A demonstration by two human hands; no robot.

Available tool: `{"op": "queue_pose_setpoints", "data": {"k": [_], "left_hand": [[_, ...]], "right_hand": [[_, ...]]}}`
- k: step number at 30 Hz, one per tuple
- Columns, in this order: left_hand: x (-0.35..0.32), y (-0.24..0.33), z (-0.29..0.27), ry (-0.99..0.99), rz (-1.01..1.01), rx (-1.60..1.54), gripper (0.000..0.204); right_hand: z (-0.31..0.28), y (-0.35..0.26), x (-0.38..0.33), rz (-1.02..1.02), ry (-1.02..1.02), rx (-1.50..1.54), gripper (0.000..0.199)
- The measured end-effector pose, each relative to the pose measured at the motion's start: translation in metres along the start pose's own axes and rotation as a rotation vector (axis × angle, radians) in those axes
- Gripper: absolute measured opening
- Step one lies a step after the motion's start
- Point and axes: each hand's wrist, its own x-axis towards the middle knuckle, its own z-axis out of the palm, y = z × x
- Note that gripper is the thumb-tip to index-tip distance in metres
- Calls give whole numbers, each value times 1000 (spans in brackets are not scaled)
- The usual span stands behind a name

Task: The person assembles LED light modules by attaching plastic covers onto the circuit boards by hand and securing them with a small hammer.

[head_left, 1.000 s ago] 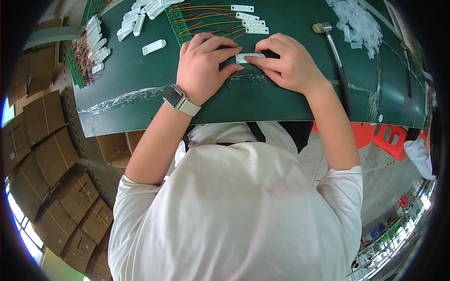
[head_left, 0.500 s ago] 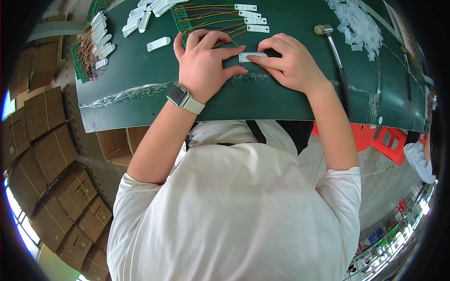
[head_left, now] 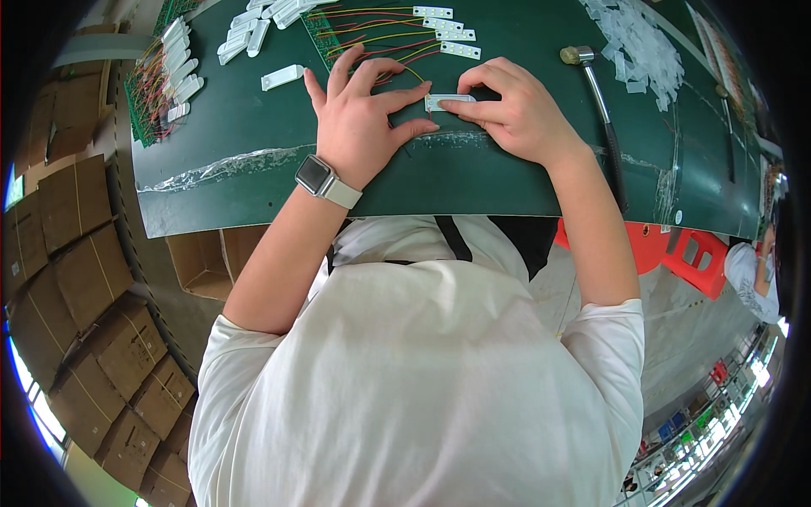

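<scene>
- Dark green covers the tabletop (head_left: 473, 186), and a crinkled band of clear tape (head_left: 220, 173) runs across it near the front edge.
- A white piece (head_left: 448, 98), small and oblong, lies at the middle of the table between the two hands, its long side running left to right.
- The right hand (head_left: 524, 114) has a narrow grip on that piece: its fingertips press on the right part and cover some of it (what lies beneath them is hidden).
- The left hand (head_left: 359, 127) is spread wide, thumb and forefinger parted beside the piece's left end; whether either tip touches it, I cannot tell.
- A watch (head_left: 314, 175) with a pale strap sits on the left wrist.
- Beyond the hands, four small white boards (head_left: 455, 35) lie in a slanting row, joined by red and yellow wires (head_left: 380, 25) to a green circuit board (head_left: 317, 38).
- To the left, a single white case (head_left: 282, 78) lies apart from a heap of white cases (head_left: 245, 34); farther left, more cases rest by a tangle of wires on another green board (head_left: 145, 110).
- A hammer (head_left: 601, 101) with a black grip lies right of the right hand, near a pile of translucent plastic pieces (head_left: 638, 55).
- Cardboard boxes (head_left: 80, 207) stand stacked left of the table.
</scene>
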Motion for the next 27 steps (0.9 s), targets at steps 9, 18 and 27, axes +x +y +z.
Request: {"op": "queue_pose_setpoints", "data": {"k": [9,18,27], "left_hand": [[1,-5,-4,-38,-24,11,52],[12,7,-13,-60,-10,16,57],[8,2,-17,-124,-41,45,60]], "right_hand": [[4,5,-2,39,-20,65,41],[-21,-1,-2,85,0,-27,27],[-90,46,-93,1042,444,-394,25]]}}
